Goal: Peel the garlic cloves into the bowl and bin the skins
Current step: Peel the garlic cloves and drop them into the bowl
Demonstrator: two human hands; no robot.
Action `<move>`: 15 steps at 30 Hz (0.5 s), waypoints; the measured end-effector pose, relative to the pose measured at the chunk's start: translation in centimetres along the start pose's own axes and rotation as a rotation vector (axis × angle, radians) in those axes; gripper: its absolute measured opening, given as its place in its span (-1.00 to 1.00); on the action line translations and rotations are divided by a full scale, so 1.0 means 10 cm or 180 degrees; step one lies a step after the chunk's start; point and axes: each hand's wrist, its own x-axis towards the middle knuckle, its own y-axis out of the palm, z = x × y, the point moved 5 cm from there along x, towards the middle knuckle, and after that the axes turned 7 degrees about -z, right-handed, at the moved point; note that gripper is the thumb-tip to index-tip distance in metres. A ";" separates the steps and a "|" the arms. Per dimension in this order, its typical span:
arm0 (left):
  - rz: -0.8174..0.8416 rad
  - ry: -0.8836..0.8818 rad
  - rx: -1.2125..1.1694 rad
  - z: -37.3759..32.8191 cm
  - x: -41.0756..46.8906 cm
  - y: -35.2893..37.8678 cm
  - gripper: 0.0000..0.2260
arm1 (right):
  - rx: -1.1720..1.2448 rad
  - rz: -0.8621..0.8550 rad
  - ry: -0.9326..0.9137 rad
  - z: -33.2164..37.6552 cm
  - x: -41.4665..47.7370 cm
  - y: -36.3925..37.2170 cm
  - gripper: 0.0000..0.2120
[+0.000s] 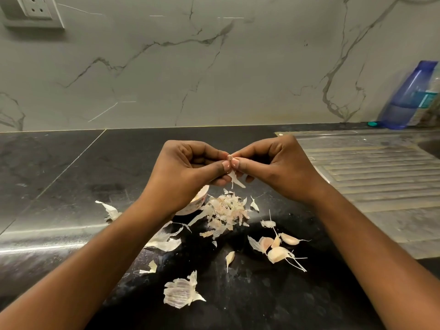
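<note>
Left hand [188,167] and right hand [273,165] meet fingertip to fingertip, pinching a garlic clove [230,158]; a skin strip [237,181] dangles. Below: skin pile [226,211], bowl [194,206] half hidden, unpeeled cloves [277,248] on black counter [71,177].

The desk [71,177] is black with faint pale flecks. The wall [190,67] is grey-white with dark veins. Skins [226,210] are cream tinged pink. The bottle [409,96] is see-through blue. The socket [35,8] is white.

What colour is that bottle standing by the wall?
The bottle is translucent blue; the head view shows it, far right.
</note>
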 end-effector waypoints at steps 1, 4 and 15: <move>-0.0016 0.0036 0.0022 -0.01 0.00 -0.01 -0.82 | 0.0010 -0.0026 -0.0014 0.00 0.00 0.01 -0.87; -0.0011 0.0077 0.0033 -0.01 0.00 -0.01 -0.83 | -0.0021 -0.0125 -0.0093 0.01 -0.01 0.03 -0.89; 0.0001 0.0106 0.0017 0.00 0.00 0.03 -0.85 | -0.0202 -0.0354 -0.0227 0.03 -0.04 0.06 -0.95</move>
